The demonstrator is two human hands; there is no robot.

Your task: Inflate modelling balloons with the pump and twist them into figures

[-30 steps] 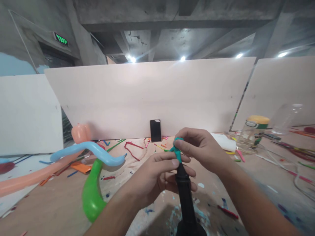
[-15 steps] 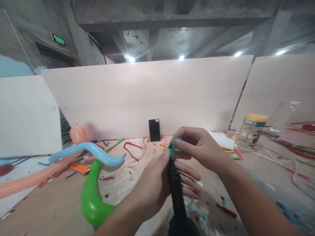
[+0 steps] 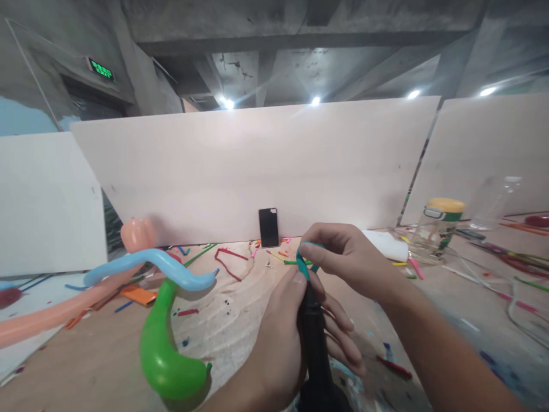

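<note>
Teal balloon (image 3: 302, 263), limp: sits at the tip of a black hand pump (image 3: 315, 343), pinched by the right hand (image 3: 345, 254). Left hand (image 3: 281, 337) wraps the pump, thumb against the balloon. Left of the grip: inflated green balloon (image 3: 160, 355). Beyond the grip: upright smartphone (image 3: 269, 228).

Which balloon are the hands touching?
The teal balloon: left hand and right hand are both on it. The others, like the green balloon and blue balloon, lie on the table, touched by neither.

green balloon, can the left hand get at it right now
Probably, though the left hand is busy at the black pump: the green balloon lies nearby, its wide end uncovered.
</note>
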